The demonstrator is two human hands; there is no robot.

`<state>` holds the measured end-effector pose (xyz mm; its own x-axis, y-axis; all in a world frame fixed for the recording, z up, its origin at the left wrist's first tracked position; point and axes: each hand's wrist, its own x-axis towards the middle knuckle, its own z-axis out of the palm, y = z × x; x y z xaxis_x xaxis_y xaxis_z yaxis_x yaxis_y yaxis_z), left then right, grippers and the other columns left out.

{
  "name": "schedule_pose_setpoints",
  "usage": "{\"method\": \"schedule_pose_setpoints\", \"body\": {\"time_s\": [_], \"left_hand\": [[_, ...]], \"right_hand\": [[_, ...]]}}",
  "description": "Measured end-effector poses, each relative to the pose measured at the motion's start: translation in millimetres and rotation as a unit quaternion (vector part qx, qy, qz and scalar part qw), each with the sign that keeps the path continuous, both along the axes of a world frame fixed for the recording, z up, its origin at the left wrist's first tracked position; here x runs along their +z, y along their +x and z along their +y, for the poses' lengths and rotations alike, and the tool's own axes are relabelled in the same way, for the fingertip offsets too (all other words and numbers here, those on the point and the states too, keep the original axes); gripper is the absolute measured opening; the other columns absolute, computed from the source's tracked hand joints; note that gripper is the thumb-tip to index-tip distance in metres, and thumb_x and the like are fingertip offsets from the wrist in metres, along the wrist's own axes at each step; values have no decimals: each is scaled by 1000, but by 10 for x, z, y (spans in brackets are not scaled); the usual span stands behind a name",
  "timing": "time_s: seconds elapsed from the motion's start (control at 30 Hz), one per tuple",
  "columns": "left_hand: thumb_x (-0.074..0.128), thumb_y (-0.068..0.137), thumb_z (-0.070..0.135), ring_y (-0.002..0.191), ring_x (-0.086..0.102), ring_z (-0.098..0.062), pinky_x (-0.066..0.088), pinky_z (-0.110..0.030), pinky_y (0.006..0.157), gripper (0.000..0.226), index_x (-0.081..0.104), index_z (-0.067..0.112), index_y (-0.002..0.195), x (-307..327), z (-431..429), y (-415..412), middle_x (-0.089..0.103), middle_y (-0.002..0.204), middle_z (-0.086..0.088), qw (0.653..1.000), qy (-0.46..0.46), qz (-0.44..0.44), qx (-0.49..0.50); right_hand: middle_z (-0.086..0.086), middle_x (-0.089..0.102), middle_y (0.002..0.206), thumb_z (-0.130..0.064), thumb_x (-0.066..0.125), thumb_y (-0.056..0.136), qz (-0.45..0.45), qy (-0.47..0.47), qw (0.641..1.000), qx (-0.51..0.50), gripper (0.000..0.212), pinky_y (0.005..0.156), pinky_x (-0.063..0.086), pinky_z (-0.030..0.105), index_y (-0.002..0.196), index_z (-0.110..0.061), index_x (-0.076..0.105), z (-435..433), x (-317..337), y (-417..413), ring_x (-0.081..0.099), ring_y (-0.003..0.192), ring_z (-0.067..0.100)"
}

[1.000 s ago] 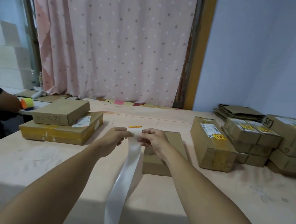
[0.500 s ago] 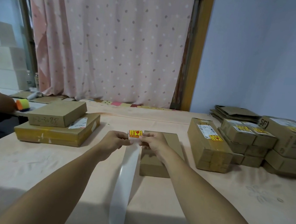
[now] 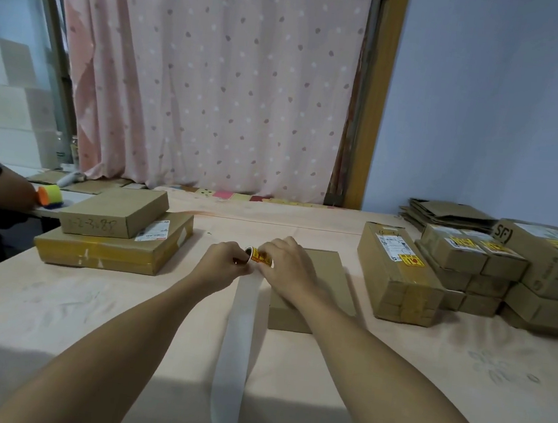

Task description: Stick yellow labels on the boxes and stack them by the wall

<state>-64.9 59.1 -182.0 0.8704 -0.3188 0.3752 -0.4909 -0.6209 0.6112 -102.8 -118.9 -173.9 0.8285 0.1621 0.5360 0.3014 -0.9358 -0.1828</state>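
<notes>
A yellow label (image 3: 260, 257) with red print curls between my two hands at the top of a long white backing strip (image 3: 236, 341). My left hand (image 3: 222, 264) pinches the strip's top end. My right hand (image 3: 283, 267) pinches the label from the right side. Just right of the strip, a plain brown box (image 3: 325, 281) lies flat on the table, partly under my right forearm. By the blue wall on the right stand labelled boxes: a long box (image 3: 398, 275), small stacked boxes (image 3: 465, 262) and a large box (image 3: 548, 260).
Two brown boxes (image 3: 113, 232) are stacked at the left of the pink-covered table (image 3: 88, 312). Another person's arm (image 3: 1, 189) rests at the far left next to an orange and yellow roller (image 3: 50, 194). Flattened cardboard (image 3: 446, 211) lies behind the right stacks. A pink curtain hangs behind.
The label has been lowered and is peeling off the strip's top, curling between my fingers. My hands have stayed close together above the box's left edge.
</notes>
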Motion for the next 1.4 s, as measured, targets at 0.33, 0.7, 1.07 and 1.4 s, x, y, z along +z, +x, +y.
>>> {"method": "schedule_pose_setpoints", "body": {"time_s": [0.33, 0.7, 1.07, 1.4], "left_hand": [[77, 85, 16, 71, 51, -24, 30, -24, 58, 20, 71, -1, 77, -4, 12, -55, 59, 80, -14, 999, 28, -30, -14], [74, 85, 14, 66, 42, -18, 26, -26, 54, 32, 54, 3, 62, 28, 90, -39, 48, 77, -3, 999, 46, 3, 6], [69, 78, 22, 64, 48, -20, 34, -30, 56, 20, 70, 2, 75, -2, 249, 9, 62, 77, -15, 989, 144, 38, 19], [68, 73, 29, 61, 49, -23, 28, -24, 49, 26, 51, 13, 61, -126, 141, -50, 51, 71, -2, 936, 337, 72, 76]], "right_hand": [[-9, 72, 108, -40, 59, 98, 32, 25, 999, -13, 23, 81, 47, 34, 108, -29, 77, -32, -22, -46, 56, 107, 17], [-2, 70, 107, -29, 48, 102, 36, 83, 994, -59, 25, 79, 49, 36, 104, -19, 70, 7, 36, -54, 56, 106, 20], [1, 71, 95, -29, 53, 102, 62, 202, 964, -161, 21, 71, 58, 35, 99, -18, 70, -213, -40, -75, 63, 84, 19], [-1, 71, 102, -29, 53, 100, 41, 153, 968, -195, 22, 55, 34, 27, 110, -21, 71, -373, -56, -151, 55, 82, 19]]}}
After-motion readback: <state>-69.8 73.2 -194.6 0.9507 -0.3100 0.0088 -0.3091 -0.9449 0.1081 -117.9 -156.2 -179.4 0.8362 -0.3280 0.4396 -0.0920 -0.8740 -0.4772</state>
